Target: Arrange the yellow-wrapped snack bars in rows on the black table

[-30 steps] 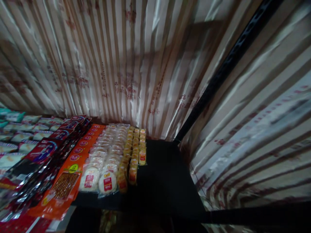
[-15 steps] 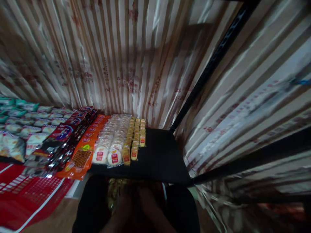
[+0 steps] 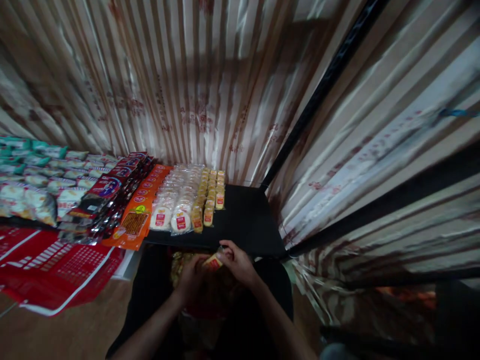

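Observation:
Both hands meet low in the middle of the view, just in front of a black shelf (image 3: 245, 225). My left hand (image 3: 190, 279) and my right hand (image 3: 237, 263) are closed on a small yellow snack packet with a red label (image 3: 213, 262) held between them. Under the hands lies a dark bag or box with more yellow packets (image 3: 179, 261) showing inside. On the shelf, rows of the same small yellow packets (image 3: 210, 197) run back toward the wall.
Left of the yellow rows lie round white cakes in clear wrap (image 3: 176, 205), orange packets (image 3: 139, 215), dark red packets (image 3: 101, 195) and white and green packets (image 3: 33, 175). A red banner (image 3: 56, 267) hangs below. Striped shiny curtain (image 3: 187, 85) and black poles (image 3: 322, 87) close the corner.
The view has tilted downward, so the shelf sits higher in the picture. Both hands, unseen a second ago, have come up with a yellow packet between them.

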`<control>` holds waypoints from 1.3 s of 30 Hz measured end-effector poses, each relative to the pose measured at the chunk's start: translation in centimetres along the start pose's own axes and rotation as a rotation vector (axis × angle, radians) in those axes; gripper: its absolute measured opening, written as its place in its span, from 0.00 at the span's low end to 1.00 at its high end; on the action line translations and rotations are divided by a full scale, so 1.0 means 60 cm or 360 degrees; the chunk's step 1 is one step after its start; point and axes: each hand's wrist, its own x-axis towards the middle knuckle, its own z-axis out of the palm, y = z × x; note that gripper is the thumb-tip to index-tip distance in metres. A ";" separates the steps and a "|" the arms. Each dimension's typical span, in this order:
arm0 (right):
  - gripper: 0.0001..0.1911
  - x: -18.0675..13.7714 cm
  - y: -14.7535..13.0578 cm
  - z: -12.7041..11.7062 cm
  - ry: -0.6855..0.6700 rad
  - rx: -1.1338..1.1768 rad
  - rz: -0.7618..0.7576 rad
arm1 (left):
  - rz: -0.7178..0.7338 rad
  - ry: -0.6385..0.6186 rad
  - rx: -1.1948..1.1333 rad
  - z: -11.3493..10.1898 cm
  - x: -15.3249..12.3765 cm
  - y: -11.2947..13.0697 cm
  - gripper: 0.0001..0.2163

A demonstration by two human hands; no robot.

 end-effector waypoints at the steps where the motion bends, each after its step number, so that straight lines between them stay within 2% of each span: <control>1: 0.21 0.004 -0.006 0.000 0.0020 0.0155 -0.0002 | -0.0029 0.0003 -0.0138 0.002 0.003 0.011 0.12; 4: 0.27 0.011 -0.021 0.006 0.0107 0.0524 0.0026 | -0.0117 0.0093 -0.0448 0.014 0.010 0.038 0.12; 7: 0.30 0.013 -0.022 0.014 0.0153 0.0699 0.0067 | -0.0142 0.0218 -0.0550 0.029 0.019 0.056 0.13; 11: 0.25 0.015 -0.004 0.020 0.0164 0.0701 0.0014 | -0.0117 0.0319 -0.0565 0.048 0.034 0.069 0.14; 15: 0.27 0.023 0.011 0.009 0.0280 0.0615 0.0018 | -0.0126 0.0254 -0.0501 0.059 0.048 0.076 0.12; 17: 0.31 0.024 0.008 -0.004 0.0459 0.0353 -0.0031 | -0.0093 0.0235 -0.0321 0.058 0.055 0.079 0.11; 20: 0.33 0.019 -0.008 -0.030 0.0686 -0.0401 -0.0317 | 0.0107 0.0217 0.0221 0.049 0.066 0.087 0.10; 22: 0.28 0.014 -0.022 -0.045 0.0558 -0.0829 -0.0544 | 0.0329 0.0122 0.0573 0.040 0.074 0.096 0.11; 25: 0.23 0.011 -0.035 -0.060 0.0220 -0.1066 -0.0673 | 0.0619 -0.0125 0.0896 0.032 0.087 0.115 0.12; 28: 0.24 0.022 -0.032 -0.067 0.0180 -0.1012 -0.0669 | 0.0753 -0.0192 0.1030 0.033 0.098 0.131 0.14; 30: 0.24 0.038 -0.023 -0.070 0.0283 -0.0913 -0.0630 | 0.0797 -0.0017 0.1017 0.041 0.101 0.136 0.16; 33: 0.19 0.076 -0.003 -0.071 0.0491 -0.0702 -0.0429 | 0.0841 0.0275 0.0943 0.060 0.098 0.133 0.18; 36: 0.20 0.123 0.018 -0.067 0.0634 -0.0336 -0.0193 | 0.0846 0.0236 0.0825 0.086 0.096 0.115 0.19; 39: 0.22 0.167 0.033 -0.056 0.0704 -0.0053 -0.0114 | 0.0684 0.0179 0.0636 0.114 0.112 0.087 0.21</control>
